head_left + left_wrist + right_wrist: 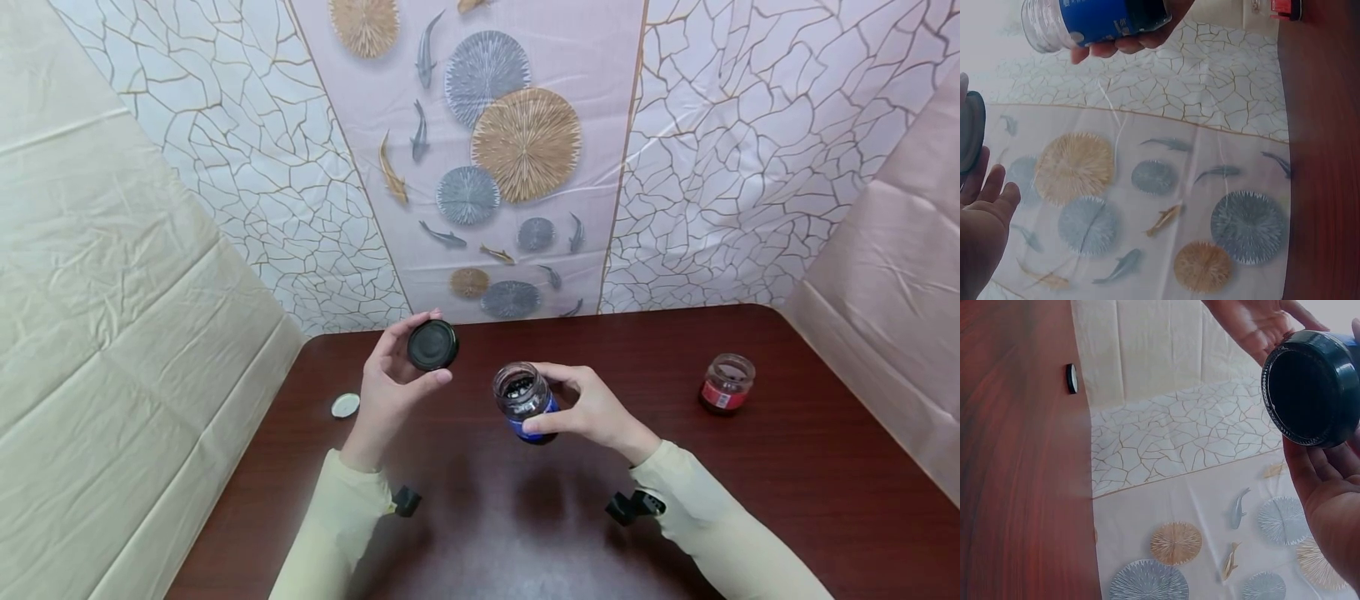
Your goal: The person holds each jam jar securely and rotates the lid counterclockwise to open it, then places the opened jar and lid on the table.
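My left hand (386, 387) holds a round black jar lid (432, 345) up over the table, its flat face toward the head camera. To the right, my right hand (588, 408) grips a glass jar (525, 400) with a blue label (1094, 22). The jar's mouth is uncovered, and dark contents show inside. It tilts toward the left hand, with a gap between jar and lid. In the right wrist view the dark base of the jar (1304, 394) faces the camera, with the fingers around its side.
A second glass jar (727, 383) with a red label stands at the table's right, without a lid. At the left lies a small lid (346, 406), pale side up. The dark red-brown table (465, 467) meets patterned cloth walls (720, 167) at its back edge.
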A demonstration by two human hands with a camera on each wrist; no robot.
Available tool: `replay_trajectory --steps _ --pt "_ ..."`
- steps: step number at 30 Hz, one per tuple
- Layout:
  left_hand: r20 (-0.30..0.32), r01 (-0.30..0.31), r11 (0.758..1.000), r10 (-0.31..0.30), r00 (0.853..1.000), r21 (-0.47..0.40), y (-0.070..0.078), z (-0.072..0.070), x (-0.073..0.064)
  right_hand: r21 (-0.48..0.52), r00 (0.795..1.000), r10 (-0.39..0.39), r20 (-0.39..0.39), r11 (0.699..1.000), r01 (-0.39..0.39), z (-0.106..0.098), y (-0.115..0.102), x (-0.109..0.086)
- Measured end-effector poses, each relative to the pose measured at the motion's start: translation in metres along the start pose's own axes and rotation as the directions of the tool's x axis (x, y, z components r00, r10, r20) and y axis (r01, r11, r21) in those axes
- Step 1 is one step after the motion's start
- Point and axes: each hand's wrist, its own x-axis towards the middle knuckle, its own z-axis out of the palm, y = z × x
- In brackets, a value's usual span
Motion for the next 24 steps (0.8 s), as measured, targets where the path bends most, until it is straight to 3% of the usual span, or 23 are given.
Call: replay_trajectory --steps 18,24 --pt "-0.079 -0.047 0.999 0.047 0.996 0.0 0.001 -0.016 0.0 -0.026 0.998 -0.052 -0.037 0.998 0.051 -0.001 0.0 0.001" --pt "-0.143 -0.077 0.996 0.07 0.987 -0.044 0.001 -0.016 0.001 -0.035 0.998 -0.05 -0.039 0.998 0.048 -0.001 0.0 0.001"
